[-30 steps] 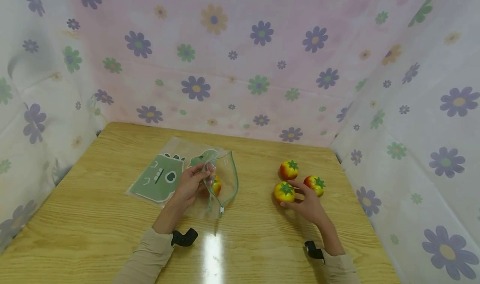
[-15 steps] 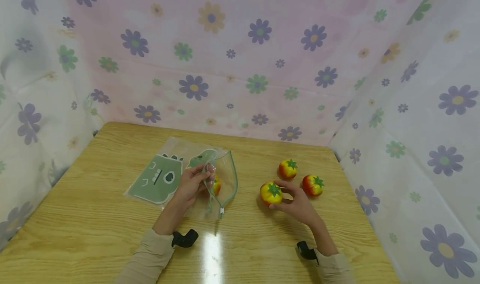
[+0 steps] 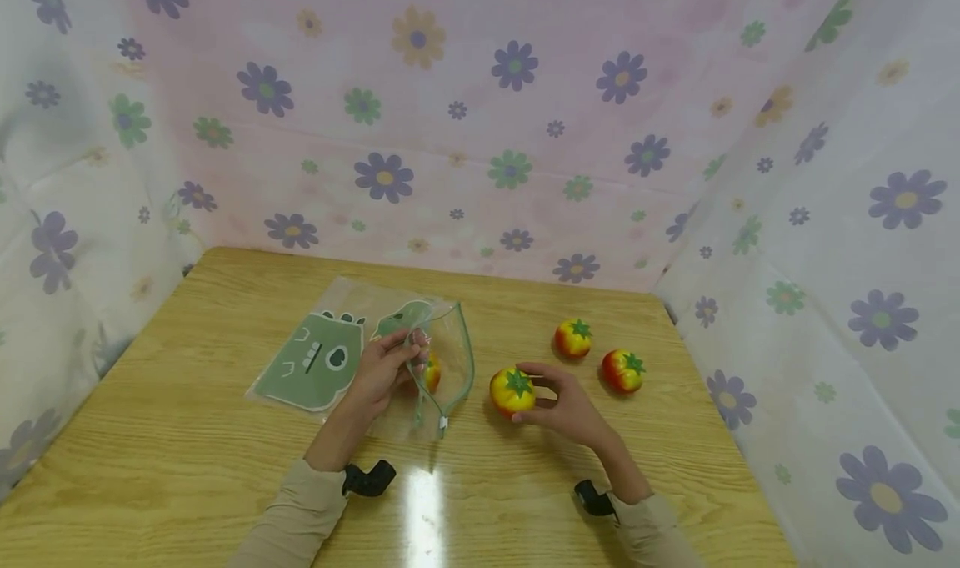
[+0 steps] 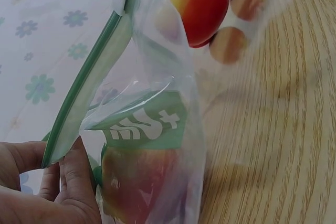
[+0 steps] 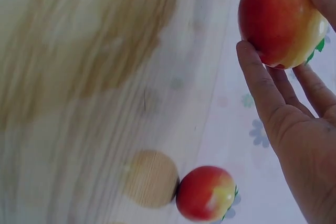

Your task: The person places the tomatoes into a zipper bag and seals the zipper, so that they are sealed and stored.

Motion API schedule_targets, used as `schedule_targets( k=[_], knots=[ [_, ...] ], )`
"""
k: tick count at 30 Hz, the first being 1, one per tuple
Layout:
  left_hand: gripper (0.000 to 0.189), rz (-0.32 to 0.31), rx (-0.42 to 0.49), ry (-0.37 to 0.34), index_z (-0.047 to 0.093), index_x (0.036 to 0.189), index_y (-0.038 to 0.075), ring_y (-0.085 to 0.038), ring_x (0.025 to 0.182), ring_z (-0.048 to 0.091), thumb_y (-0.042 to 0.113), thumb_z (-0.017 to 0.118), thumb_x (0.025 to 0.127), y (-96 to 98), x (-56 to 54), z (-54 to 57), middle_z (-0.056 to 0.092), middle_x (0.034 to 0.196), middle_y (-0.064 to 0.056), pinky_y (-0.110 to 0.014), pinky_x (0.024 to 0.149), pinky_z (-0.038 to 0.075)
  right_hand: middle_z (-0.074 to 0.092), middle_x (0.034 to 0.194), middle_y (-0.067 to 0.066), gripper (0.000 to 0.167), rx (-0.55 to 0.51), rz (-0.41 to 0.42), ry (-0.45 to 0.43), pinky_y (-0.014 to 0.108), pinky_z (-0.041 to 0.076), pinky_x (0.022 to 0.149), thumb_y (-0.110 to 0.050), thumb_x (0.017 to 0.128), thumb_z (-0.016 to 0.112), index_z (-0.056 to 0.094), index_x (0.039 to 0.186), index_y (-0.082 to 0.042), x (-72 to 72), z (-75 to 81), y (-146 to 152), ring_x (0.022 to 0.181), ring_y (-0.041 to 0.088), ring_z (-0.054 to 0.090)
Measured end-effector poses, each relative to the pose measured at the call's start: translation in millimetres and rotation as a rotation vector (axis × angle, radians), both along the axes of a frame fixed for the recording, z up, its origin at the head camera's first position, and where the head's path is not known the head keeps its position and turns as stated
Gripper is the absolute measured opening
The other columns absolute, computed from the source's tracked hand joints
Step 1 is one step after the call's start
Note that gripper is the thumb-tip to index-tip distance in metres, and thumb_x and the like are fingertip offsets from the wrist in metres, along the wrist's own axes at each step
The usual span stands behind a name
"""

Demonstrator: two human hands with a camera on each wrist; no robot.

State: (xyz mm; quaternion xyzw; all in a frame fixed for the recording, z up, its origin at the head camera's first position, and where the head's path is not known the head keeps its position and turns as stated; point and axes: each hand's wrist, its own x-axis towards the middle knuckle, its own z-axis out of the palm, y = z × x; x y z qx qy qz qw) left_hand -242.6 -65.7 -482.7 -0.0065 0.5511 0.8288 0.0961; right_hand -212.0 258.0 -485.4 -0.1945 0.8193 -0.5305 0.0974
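Observation:
My left hand pinches the mouth edge of a clear slider zip bag with a green cartoon print. Its green-rimmed opening gapes toward the right. One red-and-yellow tomato lies inside the bag, seen through the plastic. My right hand grips another tomato with a green star-shaped top, thumb and fingers around its side, just right of the bag mouth. In the right wrist view this tomato appears raised off the table.
Two more tomatoes stand on the wooden table at the right: one farther back, one nearer the right edge. Flower-patterned cloth hangs behind the table and along both sides.
My right hand has carried its tomato leftward, away from the other two and closer to the bag. The left hand and the bag have stayed in place.

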Motion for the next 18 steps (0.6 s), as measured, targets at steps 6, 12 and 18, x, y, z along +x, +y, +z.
schedule_targets(
  k=[6,12,18],
  knots=[
    [0.026,0.001,-0.002,-0.001,0.057,0.127,-0.010,-0.006,0.081,0.066,-0.002,0.056,0.102,0.0,-0.4,-0.9,0.069,0.096,0.002,-0.017,0.070,0.058,0.051,0.147,0.016,0.067,-0.077,0.028,-0.012,0.033,0.058,0.097,-0.008,0.083,0.085,0.055,0.143,-0.010,0.9,0.7,-12,0.129,0.040,0.055],
    [0.035,-0.002,-0.005,0.001,0.051,0.136,-0.012,-0.005,0.084,0.068,-0.002,0.056,0.103,0.2,0.5,-0.7,0.070,0.106,-0.004,-0.016,0.072,0.058,0.051,0.146,0.016,0.069,-0.137,0.009,-0.003,0.032,0.057,0.098,-0.005,0.082,0.085,0.054,0.144,-0.006,2.0,3.6,-26,0.130,0.038,0.052],
    [0.038,0.000,-0.003,-0.005,0.048,0.139,-0.013,-0.004,0.084,0.068,-0.002,0.054,0.103,1.0,0.4,-0.4,0.071,0.105,-0.002,-0.016,0.073,0.059,0.049,0.149,0.018,0.070,-0.183,-0.032,0.009,0.033,0.056,0.101,-0.002,0.083,0.084,0.052,0.145,-0.004,2.1,0.3,-39,0.130,0.040,0.051]
  ],
)
